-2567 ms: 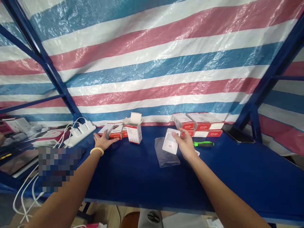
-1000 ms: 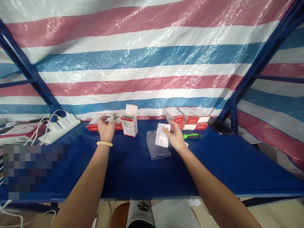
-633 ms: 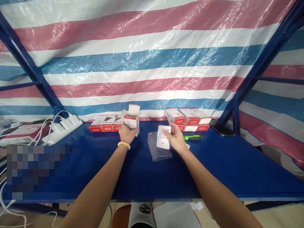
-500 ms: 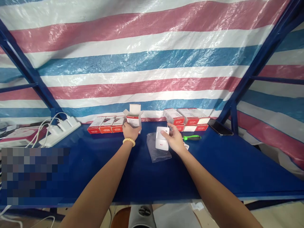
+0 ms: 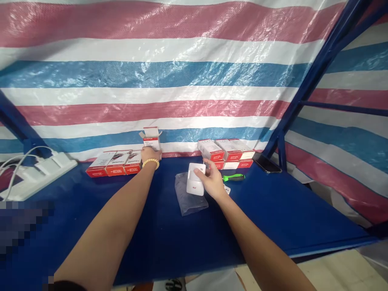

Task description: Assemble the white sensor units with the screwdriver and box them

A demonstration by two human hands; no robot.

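My left hand point(image 5: 149, 154), with a yellow beaded bracelet on its wrist, is closed around an open red-and-white carton point(image 5: 152, 142). The carton stands upright with its flaps up, near the striped sheet; the hand hides its lower part. In my right hand point(image 5: 211, 178) is a white plastic detector point(image 5: 196, 179), thumb on its face. Below the detector lies a clear plastic bag point(image 5: 189, 204) on the blue table point(image 5: 169, 242). A green-and-black screwdriver point(image 5: 235, 177) and a small white piece point(image 5: 227, 189) lie just right of that hand.
Several closed red-and-white boxes point(image 5: 117, 163) stand in a row left of the carton. More boxes point(image 5: 226, 152) are stacked at the back right, beside a black phone point(image 5: 267, 163). A white power strip point(image 5: 39, 176) with plugs sits far left. A striped sheet point(image 5: 169, 76) hangs behind.
The view has turned a little to the right. My left hand and the carton are slightly farther back, towards the sheet. The right hand keeps hold of the detector above the bag.
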